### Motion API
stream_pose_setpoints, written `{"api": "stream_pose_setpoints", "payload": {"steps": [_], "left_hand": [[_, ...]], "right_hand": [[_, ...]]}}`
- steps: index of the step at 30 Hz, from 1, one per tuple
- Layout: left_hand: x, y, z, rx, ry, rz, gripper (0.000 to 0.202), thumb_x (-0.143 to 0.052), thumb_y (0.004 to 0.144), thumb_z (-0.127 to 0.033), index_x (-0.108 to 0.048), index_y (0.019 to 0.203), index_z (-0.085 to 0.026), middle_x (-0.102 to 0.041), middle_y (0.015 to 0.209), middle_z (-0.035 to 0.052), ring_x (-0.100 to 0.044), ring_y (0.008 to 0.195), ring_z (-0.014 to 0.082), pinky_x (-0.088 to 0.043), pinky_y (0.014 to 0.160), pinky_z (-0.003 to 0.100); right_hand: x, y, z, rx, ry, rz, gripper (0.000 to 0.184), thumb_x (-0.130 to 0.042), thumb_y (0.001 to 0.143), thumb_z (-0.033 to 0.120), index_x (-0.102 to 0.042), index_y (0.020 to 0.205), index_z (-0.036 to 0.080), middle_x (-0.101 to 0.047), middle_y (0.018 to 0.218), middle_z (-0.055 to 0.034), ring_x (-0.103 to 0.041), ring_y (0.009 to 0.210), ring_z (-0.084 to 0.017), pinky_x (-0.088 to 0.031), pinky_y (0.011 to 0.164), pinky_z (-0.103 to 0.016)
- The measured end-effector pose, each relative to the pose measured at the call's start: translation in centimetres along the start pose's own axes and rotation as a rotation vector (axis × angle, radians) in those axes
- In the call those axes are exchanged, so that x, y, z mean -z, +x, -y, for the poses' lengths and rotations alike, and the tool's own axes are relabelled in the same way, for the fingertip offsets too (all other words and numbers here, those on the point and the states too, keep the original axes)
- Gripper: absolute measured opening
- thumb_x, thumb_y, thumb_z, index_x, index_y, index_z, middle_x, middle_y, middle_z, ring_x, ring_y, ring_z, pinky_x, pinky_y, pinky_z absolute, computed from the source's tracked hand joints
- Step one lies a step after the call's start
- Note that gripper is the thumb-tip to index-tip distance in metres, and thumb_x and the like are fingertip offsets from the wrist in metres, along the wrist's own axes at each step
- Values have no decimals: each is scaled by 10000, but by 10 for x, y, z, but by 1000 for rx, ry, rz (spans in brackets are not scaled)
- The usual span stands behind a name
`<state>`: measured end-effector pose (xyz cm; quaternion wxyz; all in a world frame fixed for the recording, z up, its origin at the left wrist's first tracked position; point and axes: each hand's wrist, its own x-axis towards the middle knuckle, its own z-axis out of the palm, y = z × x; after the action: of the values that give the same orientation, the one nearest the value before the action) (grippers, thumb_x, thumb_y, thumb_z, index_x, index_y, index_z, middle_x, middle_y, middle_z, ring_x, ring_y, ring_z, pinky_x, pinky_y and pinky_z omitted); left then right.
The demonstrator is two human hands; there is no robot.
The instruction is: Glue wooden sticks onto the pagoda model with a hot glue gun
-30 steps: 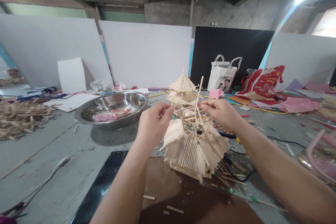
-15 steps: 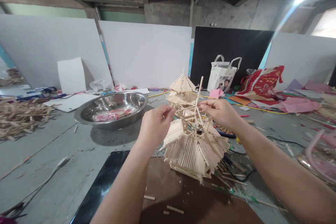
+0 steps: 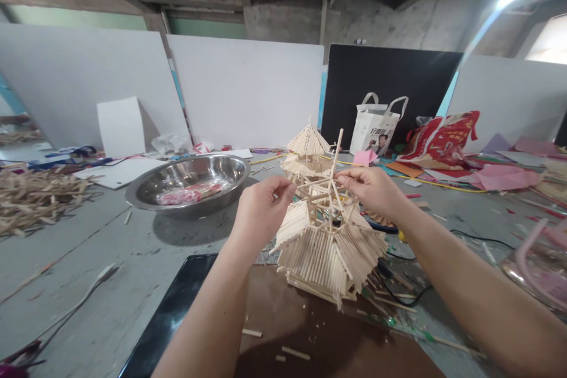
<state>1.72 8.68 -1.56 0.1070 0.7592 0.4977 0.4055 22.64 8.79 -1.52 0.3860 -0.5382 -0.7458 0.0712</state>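
A pavilion model (image 3: 332,254) built of thin wooden sticks stands before me, its lower roof densely covered and its upper roof an open frame. One longer stick (image 3: 338,150) rises from the frame's peak, leaning slightly right. At the frame's left side, my left hand (image 3: 266,204) pinches the end of a wooden stick between thumb and fingertips. My right hand (image 3: 370,185) comes in from the right, its fingers closed on a stick just beside the peak. The fingertips partly cover what each hand grips. A second stick pavilion (image 3: 309,140) with a finished pointed roof stands behind.
The model rests partly on a brown board (image 3: 283,313), with loose stick bits around it. A steel basin (image 3: 146,198) holding wrapped packets sits left. Scrap wood (image 3: 39,198) is piled far left. A white bag (image 3: 374,130), red bag (image 3: 443,144) and dark cable (image 3: 416,301) lie rightward.
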Motion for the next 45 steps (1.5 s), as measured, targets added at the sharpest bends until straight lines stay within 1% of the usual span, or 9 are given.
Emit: {"api": "stream_pose_setpoints", "payload": {"steps": [7, 14, 19, 23, 26, 31, 36, 41, 45], "left_hand": [[1, 0, 0, 12, 28, -12, 284, -418, 766, -377, -563, 625, -177, -477, 436, -27, -363, 423, 74, -290, 475, 220], [3, 0, 0, 30, -43, -22, 228, -436, 759, -334, -603, 731, -182, -587, 579, -7, -457, 499, 82, -331, 499, 214], [3, 0, 2, 14, -66, -30, 224, -458, 753, -343, -612, 794, -186, -620, 638, 5, -478, 516, 85, -352, 513, 220], [4, -1, 0, 10, -59, -16, 213, -486, 736, -338, -615, 802, -181, -636, 678, 15, -525, 577, 99, -377, 554, 225], [4, -1, -2, -2, -22, -3, 212, -481, 735, -324, -621, 792, -174, -637, 677, 18, -527, 582, 103, -374, 558, 227], [3, 0, -2, -9, 19, 14, 217, -456, 742, -319, -618, 744, -175, -627, 635, 11, -495, 530, 94, -351, 537, 229], [0, 0, 1, -1, 27, -2, 218, -437, 753, -329, -591, 719, -179, -604, 576, -3, -444, 464, 82, -325, 505, 227], [-2, 0, 3, -15, 11, -7, 209, -436, 759, -332, -579, 715, -187, -593, 563, -13, -437, 457, 79, -320, 503, 223], [-2, 1, 1, 0, 5, -4, 207, -437, 755, -330, -578, 707, -187, -593, 564, -13, -437, 458, 80, -320, 504, 223]], "right_hand": [[1, 0, 1, 2, 2, 0, 264, -440, 774, 271, -673, 847, 171, -688, 871, -28, -620, 784, -195, -451, 678, -294], [0, 0, -1, 7, 19, 6, 265, -443, 772, 278, -675, 848, 175, -684, 888, -30, -618, 801, -203, -452, 692, -306], [0, 0, -1, 6, 11, -1, 263, -446, 772, 274, -672, 866, 178, -687, 873, -31, -619, 787, -197, -448, 689, -306], [0, 0, -1, 13, 8, -3, 248, -453, 767, 254, -668, 860, 173, -685, 880, -39, -618, 783, -189, -446, 681, -291], [0, -1, 0, 12, 10, -2, 243, -456, 765, 246, -666, 859, 167, -686, 866, -42, -618, 774, -184, -446, 684, -287], [0, -1, -1, 10, 15, 0, 248, -452, 767, 253, -665, 863, 170, -684, 877, -39, -617, 785, -184, -448, 692, -295], [1, -2, -1, -4, 32, -11, 249, -457, 765, 259, -655, 890, 176, -684, 871, -34, -613, 787, -181, -443, 695, -299], [7, -8, -2, -47, 48, -71, 243, -475, 757, 283, -652, 884, 175, -678, 878, -37, -603, 784, -178, -438, 696, -286], [19, -19, -19, -131, 75, -188, 254, -486, 742, 329, -648, 880, 191, -678, 827, -34, -602, 767, -184, -444, 660, -284]]}}
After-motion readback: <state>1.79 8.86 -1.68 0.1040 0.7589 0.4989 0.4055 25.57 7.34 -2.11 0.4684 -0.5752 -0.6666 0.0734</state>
